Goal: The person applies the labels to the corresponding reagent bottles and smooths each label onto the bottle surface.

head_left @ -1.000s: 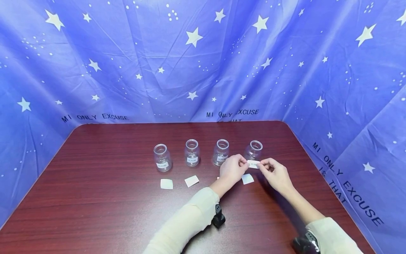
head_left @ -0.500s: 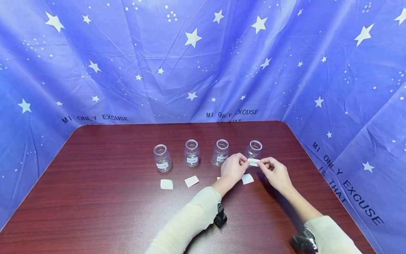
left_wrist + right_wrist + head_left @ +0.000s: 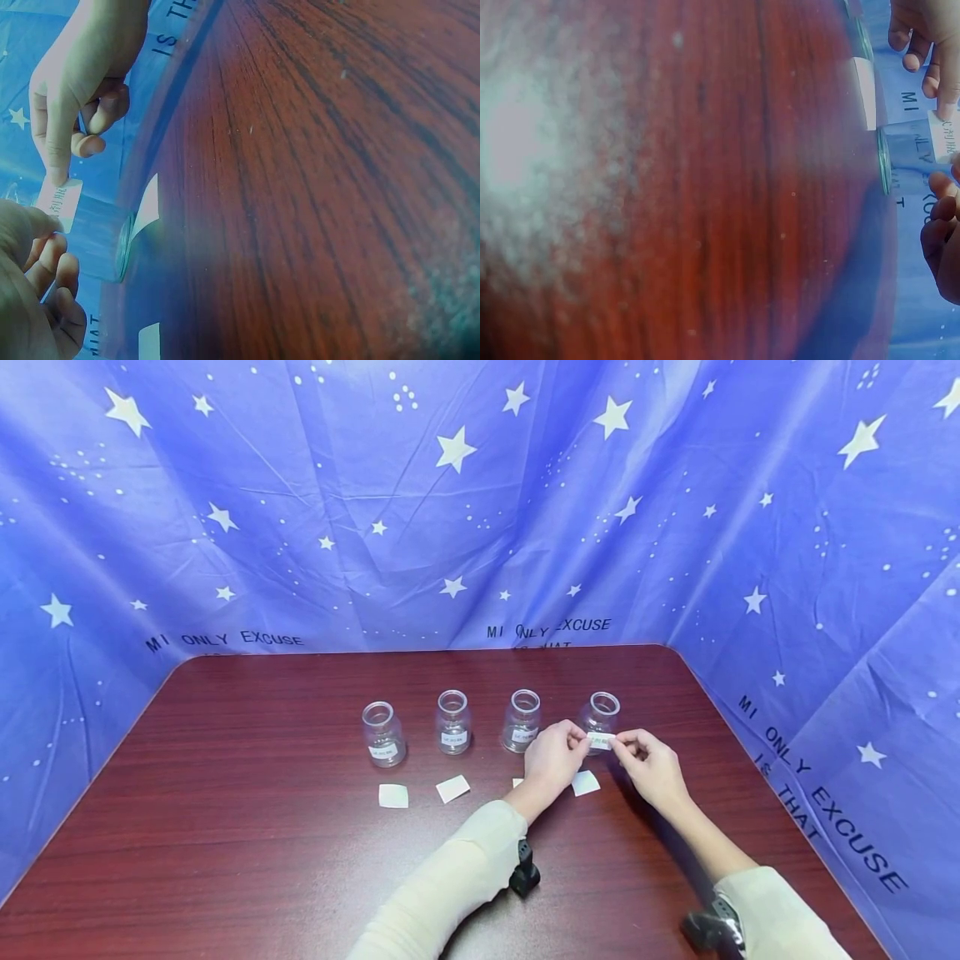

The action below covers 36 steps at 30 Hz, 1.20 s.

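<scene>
A small white printed label (image 3: 600,741) spans both hands in front of the rightmost clear glass jar (image 3: 603,704). My left hand (image 3: 553,756) pinches its left end between thumb and finger. On the other end, my right hand (image 3: 654,768) pinches with thumb and index finger. In the left wrist view the label (image 3: 60,206) lies close to the jar's side; whether its middle touches the glass I cannot tell. The right wrist view shows the label (image 3: 945,137) at its edge, with the jar's base (image 3: 885,161) beside it.
Three more jars with white labels, the left one (image 3: 384,735), the second (image 3: 453,722) and the third (image 3: 522,720), stand in a row. White paper pieces lie before them, including a left one (image 3: 393,796) and a right one (image 3: 586,783). A starry blue curtain (image 3: 390,510) surrounds the brown table (image 3: 247,793).
Both hands have shifted slightly away from the person, bringing the label a little higher against the view of the rightmost jar. The jars and paper pieces have stayed in place.
</scene>
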{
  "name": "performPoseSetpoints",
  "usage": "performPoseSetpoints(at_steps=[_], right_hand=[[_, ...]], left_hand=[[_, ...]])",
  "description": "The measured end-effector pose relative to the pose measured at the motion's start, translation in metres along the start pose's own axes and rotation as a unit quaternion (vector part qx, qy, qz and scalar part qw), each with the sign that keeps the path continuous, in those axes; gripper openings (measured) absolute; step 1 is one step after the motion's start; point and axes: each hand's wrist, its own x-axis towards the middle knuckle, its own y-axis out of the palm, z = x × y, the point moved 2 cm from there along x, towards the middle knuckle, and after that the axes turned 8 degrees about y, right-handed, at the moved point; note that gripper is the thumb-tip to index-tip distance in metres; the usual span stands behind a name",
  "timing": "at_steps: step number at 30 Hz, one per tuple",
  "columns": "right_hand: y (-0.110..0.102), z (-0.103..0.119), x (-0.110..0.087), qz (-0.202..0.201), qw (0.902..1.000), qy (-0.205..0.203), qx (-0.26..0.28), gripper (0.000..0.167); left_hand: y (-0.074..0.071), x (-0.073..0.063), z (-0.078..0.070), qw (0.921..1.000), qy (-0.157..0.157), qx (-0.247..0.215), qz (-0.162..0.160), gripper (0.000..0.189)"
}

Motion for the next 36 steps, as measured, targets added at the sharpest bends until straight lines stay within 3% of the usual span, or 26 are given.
performPoseSetpoints(at_steps=[36], right_hand=[[0.002, -0.0022, 0.002, -0.005, 0.9997, 0.023, 0.005, 0.012]], left_hand=[[0.0029, 0.0011, 0.0064, 0.9999, -0.014, 0.0, -0.006, 0.014]])
